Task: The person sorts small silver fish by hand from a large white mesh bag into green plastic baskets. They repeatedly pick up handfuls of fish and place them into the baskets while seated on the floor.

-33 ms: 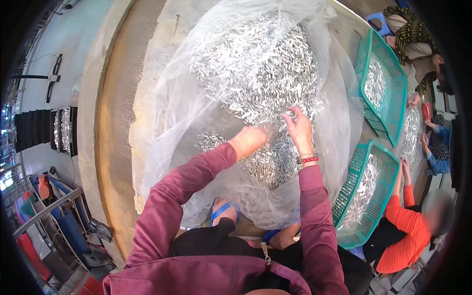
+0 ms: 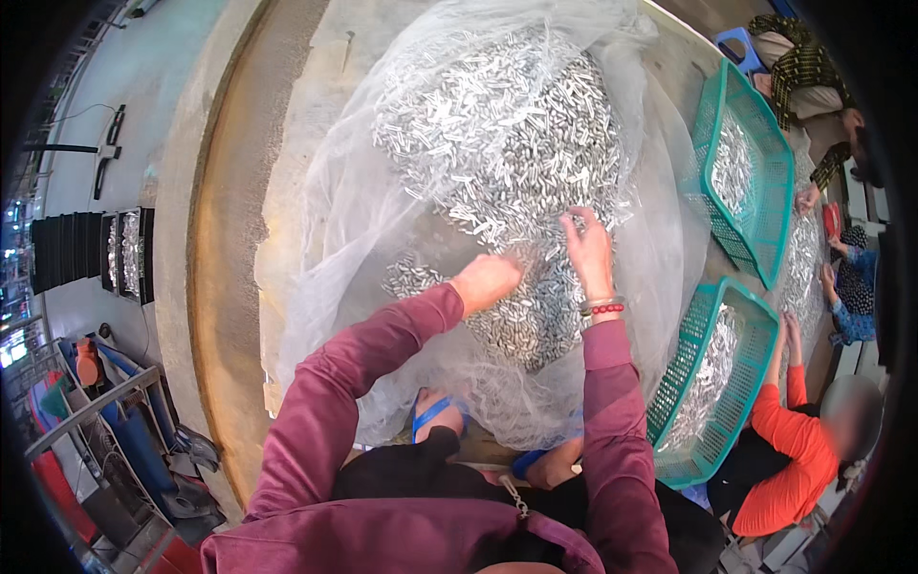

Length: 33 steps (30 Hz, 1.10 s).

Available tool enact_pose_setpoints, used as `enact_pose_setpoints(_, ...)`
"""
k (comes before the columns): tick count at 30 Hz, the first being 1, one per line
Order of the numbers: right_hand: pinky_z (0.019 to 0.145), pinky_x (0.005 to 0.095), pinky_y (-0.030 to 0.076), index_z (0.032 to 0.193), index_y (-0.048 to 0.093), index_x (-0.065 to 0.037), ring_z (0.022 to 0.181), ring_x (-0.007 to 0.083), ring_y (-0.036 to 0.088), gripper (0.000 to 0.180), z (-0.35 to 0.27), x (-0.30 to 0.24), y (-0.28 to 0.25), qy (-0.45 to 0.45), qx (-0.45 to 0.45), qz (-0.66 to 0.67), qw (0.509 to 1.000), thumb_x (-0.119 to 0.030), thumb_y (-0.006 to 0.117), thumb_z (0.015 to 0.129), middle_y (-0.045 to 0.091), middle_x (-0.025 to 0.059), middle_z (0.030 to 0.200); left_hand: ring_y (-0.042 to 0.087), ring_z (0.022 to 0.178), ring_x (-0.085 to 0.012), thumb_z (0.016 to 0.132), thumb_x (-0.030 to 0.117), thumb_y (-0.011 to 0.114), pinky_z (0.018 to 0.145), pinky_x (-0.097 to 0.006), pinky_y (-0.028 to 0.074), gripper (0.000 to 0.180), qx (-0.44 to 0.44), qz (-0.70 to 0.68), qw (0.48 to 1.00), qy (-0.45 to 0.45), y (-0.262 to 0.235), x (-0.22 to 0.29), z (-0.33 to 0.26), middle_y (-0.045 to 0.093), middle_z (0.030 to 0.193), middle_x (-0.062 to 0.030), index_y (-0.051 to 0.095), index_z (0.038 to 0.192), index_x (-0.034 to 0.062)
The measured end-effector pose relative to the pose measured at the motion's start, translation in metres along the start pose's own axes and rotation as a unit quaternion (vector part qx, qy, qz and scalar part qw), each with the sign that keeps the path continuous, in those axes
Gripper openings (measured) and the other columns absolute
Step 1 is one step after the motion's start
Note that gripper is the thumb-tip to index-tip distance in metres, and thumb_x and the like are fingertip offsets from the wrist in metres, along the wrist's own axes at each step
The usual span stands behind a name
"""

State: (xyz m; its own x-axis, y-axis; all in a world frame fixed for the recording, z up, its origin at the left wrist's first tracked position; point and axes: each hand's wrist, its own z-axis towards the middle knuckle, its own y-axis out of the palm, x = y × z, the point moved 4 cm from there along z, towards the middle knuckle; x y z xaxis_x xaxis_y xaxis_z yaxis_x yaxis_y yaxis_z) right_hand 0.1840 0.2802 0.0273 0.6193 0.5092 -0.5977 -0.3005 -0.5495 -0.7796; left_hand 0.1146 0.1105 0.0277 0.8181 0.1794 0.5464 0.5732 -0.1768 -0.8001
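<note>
Small silvery metal pieces (image 2: pixel 497 143) are lying heaped on a clear plastic sheet (image 2: pixel 325 249). Left hand (image 2: pixel 486 279) is curling knuckles-up, digging into them; right hand (image 2: pixel 588 251) is reaching forward, fingers spread loosely over the pile.

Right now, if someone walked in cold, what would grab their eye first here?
First the big heap of small silvery metal pieces on a clear plastic sheet, filling the middle. Both hands are in its near edge: the left hand closed, the right hand spread on the pieces. To the right stand two green baskets of the same pieces, with other people beside them.
</note>
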Motion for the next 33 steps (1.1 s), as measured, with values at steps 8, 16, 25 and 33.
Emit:
enact_pose_setpoints(8, 0.075, 0.0528, 0.048, 0.108, 0.055, -0.001, 0.086, 0.0454, 0.062, 0.038, 0.07, -0.007, 0.008, 0.094, 0.056, -0.104, 0.989, -0.035, 0.048, 0.092, 0.065, 0.0273, 0.088, 0.064, 0.082, -0.0327, 0.075, 0.019, 0.064, 0.074, -0.043, 0.049, 0.014, 0.066, -0.19, 0.97, -0.138, 0.019, -0.037, -0.01, 0.066, 0.085, -0.0151, 0.064, 0.084, 0.0079)
enact_pose_setpoints(16, 0.068, 0.052, 0.048, 0.113, 0.05, -0.002, 0.08, 0.0399, 0.064, 0.036, 0.005, -0.022, 0.046, -0.123, -0.15, -0.214, 0.957, -0.027, 0.052, 0.088, 0.065, 0.0234, 0.082, 0.052, 0.066, -0.0107, 0.082, 0.021, 0.058, 0.046, -0.024, 0.039, 0.018, 0.014, -0.593, 0.762, -0.26, 0.026, -0.058, -0.03, 0.054, 0.07, 0.0, 0.059, 0.086, 0.0038)
enact_pose_setpoints(25, 0.08, 0.0418, 0.049, 0.111, 0.063, -0.002, 0.093, 0.0356, 0.064, 0.043, -0.056, -0.036, 0.024, -0.136, -0.238, -0.042, 0.961, -0.037, 0.061, 0.086, 0.066, 0.0225, 0.095, 0.045, 0.062, -0.0079, 0.085, 0.024, 0.049, 0.044, -0.018, 0.029, 0.016, 0.082, -0.765, 0.618, -0.165, -0.019, -0.076, -0.081, 0.049, 0.076, 0.0027, 0.057, 0.084, 0.0093)
enact_pose_setpoints(33, 0.089, 0.039, 0.046, 0.115, 0.06, 0.004, 0.103, 0.0362, 0.061, 0.058, -0.05, -0.038, -0.025, -0.118, -0.225, -0.034, 0.967, -0.046, 0.061, 0.086, 0.064, 0.0236, 0.107, 0.065, 0.081, -0.0335, 0.081, 0.026, 0.066, 0.07, -0.043, 0.05, 0.024, 0.105, -0.017, 0.981, -0.164, -0.027, -0.045, -0.025, 0.066, 0.083, -0.0185, 0.067, 0.081, 0.0019)
